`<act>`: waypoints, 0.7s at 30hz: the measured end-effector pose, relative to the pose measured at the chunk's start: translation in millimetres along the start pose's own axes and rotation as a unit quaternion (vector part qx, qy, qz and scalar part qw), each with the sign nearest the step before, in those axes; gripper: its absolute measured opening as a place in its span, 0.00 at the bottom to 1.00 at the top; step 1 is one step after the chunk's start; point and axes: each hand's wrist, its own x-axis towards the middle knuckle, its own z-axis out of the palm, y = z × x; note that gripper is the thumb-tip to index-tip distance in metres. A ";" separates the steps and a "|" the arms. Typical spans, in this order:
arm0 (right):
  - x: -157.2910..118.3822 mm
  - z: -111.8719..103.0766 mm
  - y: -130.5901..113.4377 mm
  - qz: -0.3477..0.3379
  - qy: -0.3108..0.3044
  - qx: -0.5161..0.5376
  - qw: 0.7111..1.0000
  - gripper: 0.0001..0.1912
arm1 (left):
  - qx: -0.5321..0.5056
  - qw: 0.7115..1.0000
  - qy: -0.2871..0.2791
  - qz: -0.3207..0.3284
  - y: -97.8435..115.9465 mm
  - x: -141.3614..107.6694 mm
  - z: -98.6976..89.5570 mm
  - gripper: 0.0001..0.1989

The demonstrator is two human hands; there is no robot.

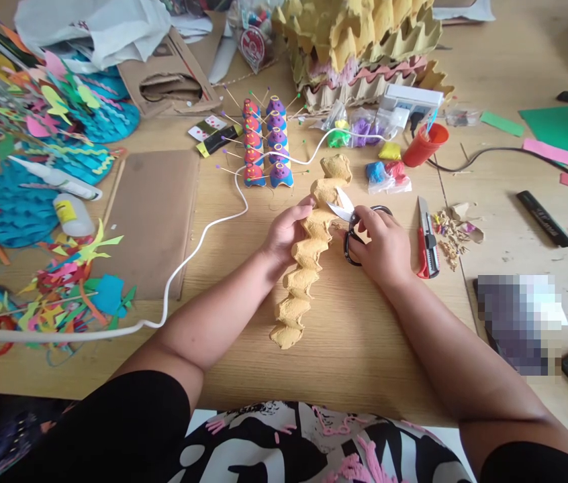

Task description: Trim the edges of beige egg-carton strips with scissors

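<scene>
The yellow egg-carton strip (309, 245) was between the hands, slanting from one o'clock down to seven. At its ten o'clock, the left hand (284, 233) pinched its edge — thumb showing, fingers partly hidden. At three o'clock the right hand (383, 243) gripped black-handled scissors (343, 206), their parted blades pointing to ten o'clock, tips over the strip. Painted carton pieces (277, 139) stood at eleven o'clock.
</scene>
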 end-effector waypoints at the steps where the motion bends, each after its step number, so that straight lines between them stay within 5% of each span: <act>1: -0.3 -0.5 -0.4 0.000 0.001 -0.004 1.000 0.14 | -0.005 1.000 0.000 0.001 0.4 -0.4 0.6 0.21; 14: -2.4 0.6 0.5 0.040 0.023 -0.043 0.998 0.16 | -0.011 1.000 -0.002 0.000 -1.9 1.0 -2.6 0.23; 21: -2.0 3.8 2.6 0.081 0.009 -0.009 0.997 0.19 | -0.167 0.985 0.016 -0.033 0.9 0.4 1.5 0.09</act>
